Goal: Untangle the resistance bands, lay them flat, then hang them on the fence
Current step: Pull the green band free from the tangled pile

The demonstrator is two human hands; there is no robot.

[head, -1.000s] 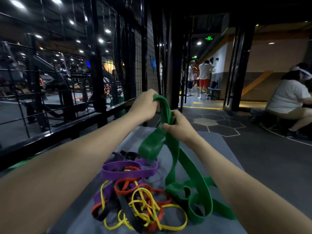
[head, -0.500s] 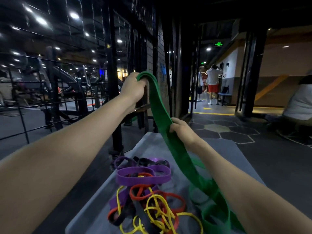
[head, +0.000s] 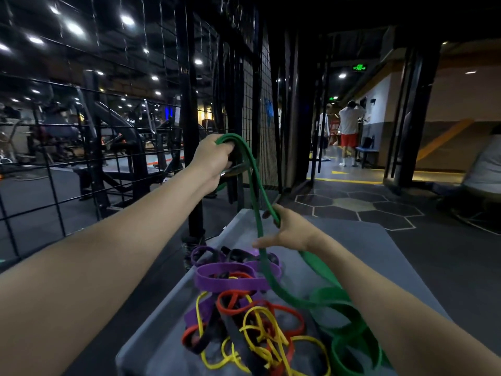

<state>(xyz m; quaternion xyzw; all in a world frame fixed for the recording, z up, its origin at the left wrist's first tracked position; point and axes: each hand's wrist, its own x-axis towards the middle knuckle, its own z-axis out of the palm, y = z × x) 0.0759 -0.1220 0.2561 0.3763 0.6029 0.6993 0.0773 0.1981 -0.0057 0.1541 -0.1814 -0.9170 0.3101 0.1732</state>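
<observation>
Since the earlier frames: left hand (head: pixel 214 158) has carried the top of the green band (head: pixel 257 196) up and away from the right hand, and the doubled strap has opened into two strands; right hand (head: pixel 287 230) has loosened from a closed grasp to spread fingers.

Fence (head: pixel 130 147): black wire grid with heavy posts, standing along the left side; gym machines visible through it.

Left hand: fingers curled round the top bend of the green band, gripping it just in front of a fence post.

Green band: hangs from the left hand in two strands, runs down past the right hand, and coils loosely on the near right part of the mat.

Tangled pile (head: pixel 244 316): purple bands on the far side, red, yellow and black ones nearer, all intertwined, lying on the mat left of the green coils.

Mat (head: pixel 379 256): grey, flat on the dark floor.

Right hand: fingers spread, index hooked against one green strand, thumb pointing left; not closed on it.

Background, right: two people (head: pixel 349 131) standing in a lit corridor; a seated person (head: pixel 485 166) at the frame edge.
</observation>
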